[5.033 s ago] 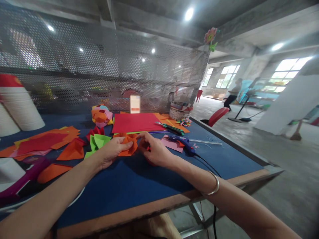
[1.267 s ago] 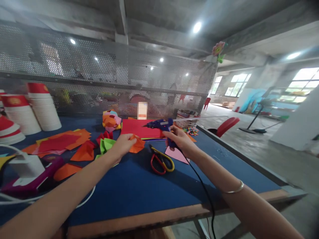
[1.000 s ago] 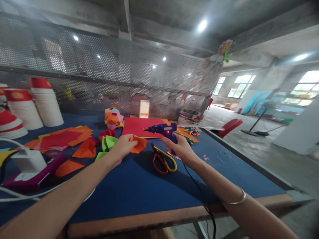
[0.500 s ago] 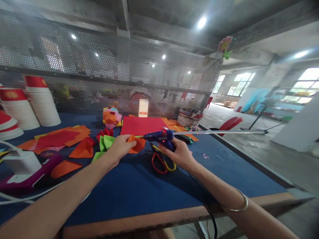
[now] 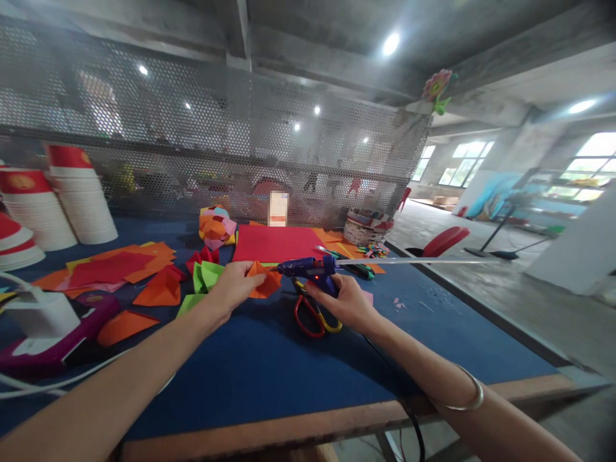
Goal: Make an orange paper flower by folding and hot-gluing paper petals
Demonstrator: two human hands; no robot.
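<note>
My left hand (image 5: 235, 287) pinches a folded piece of orange paper (image 5: 267, 282) above the blue tabletop. In my right hand (image 5: 350, 300) is a blue hot glue gun (image 5: 310, 266), its small red light lit. A long clear glue stick (image 5: 409, 261) sticks out of its back end toward the right. The gun's nozzle meets the orange paper near my left fingers; whether glue is coming out is too small to tell. Just below the gun lie scissors (image 5: 310, 317) with red and yellow handles. Folded green paper (image 5: 206, 277) sits beside my left hand.
Red paper sheets (image 5: 279, 244) and a multicoloured paper ball (image 5: 216, 228) lie farther back. A woven basket (image 5: 368, 226) stands back right. Paper cup stacks (image 5: 81, 199) and a purple power strip (image 5: 91, 321) occupy the left. The gun's cord (image 5: 414, 427) hangs over the front edge.
The back end of the glue gun and its stick have dipped slightly, with my right hand a little lower. My left hand keeps its pinch on the orange paper.
</note>
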